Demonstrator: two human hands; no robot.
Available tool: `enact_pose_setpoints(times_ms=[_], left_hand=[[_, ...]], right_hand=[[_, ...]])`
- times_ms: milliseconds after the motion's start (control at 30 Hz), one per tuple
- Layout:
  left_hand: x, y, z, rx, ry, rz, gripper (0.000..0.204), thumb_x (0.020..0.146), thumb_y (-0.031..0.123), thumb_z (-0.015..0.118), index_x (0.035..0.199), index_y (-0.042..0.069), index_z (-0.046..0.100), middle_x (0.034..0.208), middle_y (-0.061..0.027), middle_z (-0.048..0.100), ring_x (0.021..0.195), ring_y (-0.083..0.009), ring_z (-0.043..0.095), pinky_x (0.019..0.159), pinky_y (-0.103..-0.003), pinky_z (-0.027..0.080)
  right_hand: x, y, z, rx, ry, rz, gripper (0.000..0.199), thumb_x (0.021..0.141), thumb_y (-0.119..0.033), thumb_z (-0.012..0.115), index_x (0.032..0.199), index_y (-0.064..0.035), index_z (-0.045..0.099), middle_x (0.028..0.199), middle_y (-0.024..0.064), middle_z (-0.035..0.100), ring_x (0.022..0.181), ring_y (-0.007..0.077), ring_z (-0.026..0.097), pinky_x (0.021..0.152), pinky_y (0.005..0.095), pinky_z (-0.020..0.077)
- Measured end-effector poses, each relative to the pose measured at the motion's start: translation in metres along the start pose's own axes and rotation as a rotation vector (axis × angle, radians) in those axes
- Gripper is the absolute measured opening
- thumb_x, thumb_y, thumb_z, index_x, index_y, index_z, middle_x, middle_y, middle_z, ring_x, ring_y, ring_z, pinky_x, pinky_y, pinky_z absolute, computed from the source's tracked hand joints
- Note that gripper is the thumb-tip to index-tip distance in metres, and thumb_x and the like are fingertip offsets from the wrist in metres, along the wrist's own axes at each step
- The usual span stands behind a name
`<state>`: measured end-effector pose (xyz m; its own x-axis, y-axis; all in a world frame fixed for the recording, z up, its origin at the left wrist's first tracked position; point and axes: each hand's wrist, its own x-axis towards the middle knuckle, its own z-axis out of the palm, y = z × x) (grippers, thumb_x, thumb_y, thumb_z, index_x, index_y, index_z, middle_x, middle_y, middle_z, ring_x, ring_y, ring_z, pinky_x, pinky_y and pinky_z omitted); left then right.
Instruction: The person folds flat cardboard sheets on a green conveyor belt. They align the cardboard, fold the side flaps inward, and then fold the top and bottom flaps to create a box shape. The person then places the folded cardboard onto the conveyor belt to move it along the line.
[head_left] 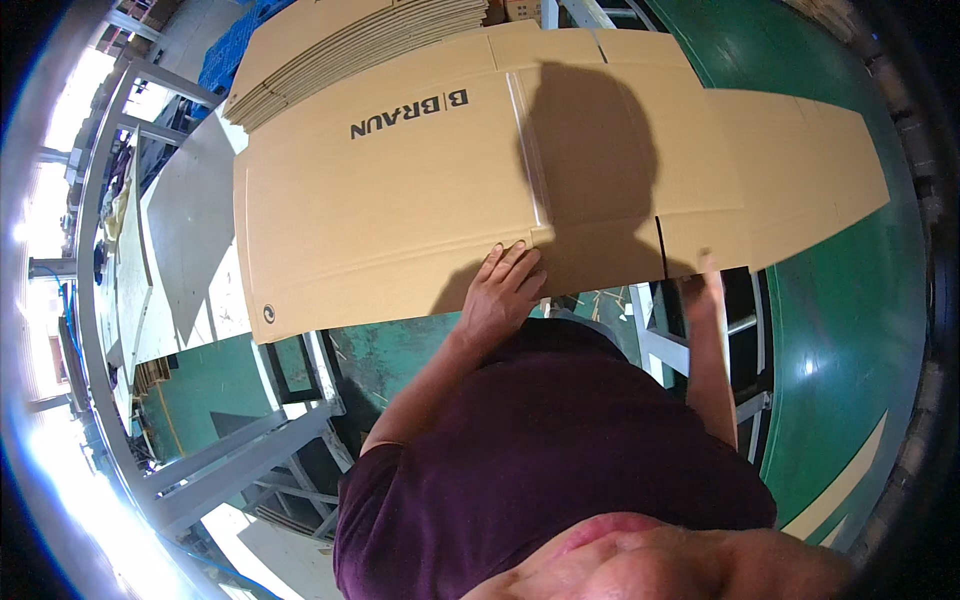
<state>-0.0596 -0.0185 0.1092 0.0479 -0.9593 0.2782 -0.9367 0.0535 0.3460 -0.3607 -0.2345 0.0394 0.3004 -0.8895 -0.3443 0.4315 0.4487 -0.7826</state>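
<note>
Head view: large flat brown cardboard sheet (400, 210) lies spread before me, slots cut, no panel raised; what's left, can't tell. My left hand (500, 295), open, fingers laid on its near edge, not gripping. Right hand (703, 290) further right along that edge, blurred, grip unclear. Layered brown cardboard stack (370, 55) at its far left.

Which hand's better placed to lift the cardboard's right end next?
Probably the right hand: it's at the near edge of the cardboard, closer to that end. The left hand rests farther left on top.
</note>
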Motion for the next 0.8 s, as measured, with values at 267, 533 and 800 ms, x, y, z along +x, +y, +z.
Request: enact_pose_setpoints(times_ms=[267,533,800], left_hand=[[0.01,-0.015,0.009,-0.026,0.119,-0.026,0.04,0.067,0.025,0.074,0.102,0.01,0.064,0.123,-0.0101,0.056,0.121,-0.0284,0.049,0.105,-0.049,0.032],[0.006,-0.027,0.037,0.059,0.166,-0.004,0.037,0.068,0.028,0.071,0.1,0.01,0.064,0.12,-0.0089,0.058,0.119,-0.0258,0.05,0.105,-0.049,0.032],[0.018,-0.021,0.018,-0.175,0.207,-0.166,0.046,0.065,0.026,0.074,0.106,0.008,0.062,0.123,-0.0098,0.055,0.116,-0.0277,0.052,0.101,-0.047,0.037]], right_hand=[[0.02,-0.081,0.106,-0.266,-0.023,-0.688,0.044,0.076,0.004,0.062,0.119,-0.0019,0.054,0.113,0.0087,0.059,0.1,0.0203,0.058,0.086,0.0324,0.047],[-0.016,0.065,0.18,-1.57,-0.965,-1.185,0.024,0.076,-0.006,0.053,0.097,0.0016,0.062,0.115,0.018,0.058,0.112,0.0346,0.053,0.103,0.0448,0.0366],[-0.019,0.056,0.184,-1.527,-1.018,-1.018,0.031,0.073,-0.009,0.059,0.101,0.003,0.062,0.124,0.0176,0.054,0.123,0.0337,0.044,0.106,0.0445,0.0338]])
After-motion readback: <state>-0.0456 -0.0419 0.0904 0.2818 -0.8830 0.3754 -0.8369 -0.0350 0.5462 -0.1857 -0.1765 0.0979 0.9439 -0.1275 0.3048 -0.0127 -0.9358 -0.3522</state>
